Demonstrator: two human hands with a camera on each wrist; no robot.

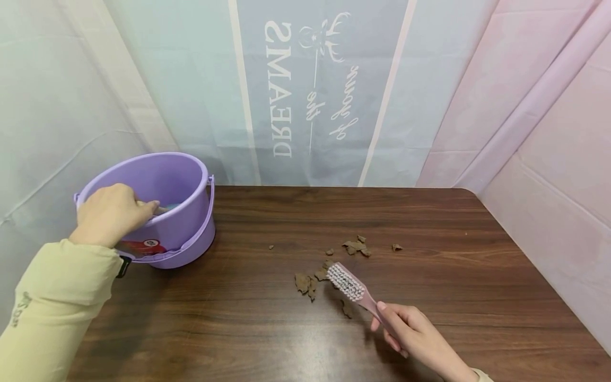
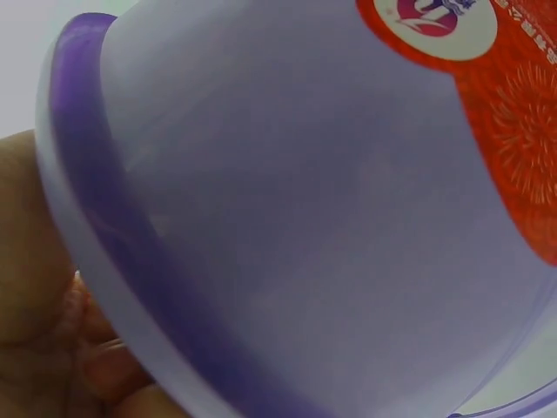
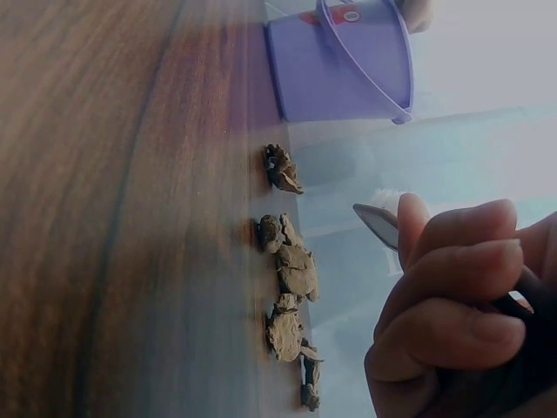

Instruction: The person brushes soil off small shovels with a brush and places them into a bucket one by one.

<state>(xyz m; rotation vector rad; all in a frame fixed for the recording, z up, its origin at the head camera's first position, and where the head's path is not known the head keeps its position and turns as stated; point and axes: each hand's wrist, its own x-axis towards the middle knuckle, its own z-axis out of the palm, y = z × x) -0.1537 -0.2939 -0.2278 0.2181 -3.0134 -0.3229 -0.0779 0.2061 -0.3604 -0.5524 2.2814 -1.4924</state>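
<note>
My left hand point(image 1: 112, 212) reaches over the rim of a purple bucket point(image 1: 191, 223) at the left. It grips what looks like a pale handle point(image 1: 162, 210); the rest of that object is mostly hidden inside, with a bit of teal showing beside it. The left wrist view shows curled fingers point(image 2: 113, 370) behind the bucket's rim. My right hand point(image 1: 410, 334) holds a pink brush point(image 1: 348, 284) by its handle, white bristles facing up, over the table. Crumpled brown scraps point(image 1: 303, 284) lie close to the brush head, and more scraps point(image 3: 296, 270) show in the right wrist view.
The dark wood table point(image 1: 248, 318) reaches back to a hanging cloth point(image 1: 329, 95) with printed lettering. Pale cloth walls stand at both sides. Farther back on the table lie another cluster of scraps point(image 1: 355, 247) and a small single piece point(image 1: 396, 247). The bucket's handle point(image 1: 202, 233) hangs down its front.
</note>
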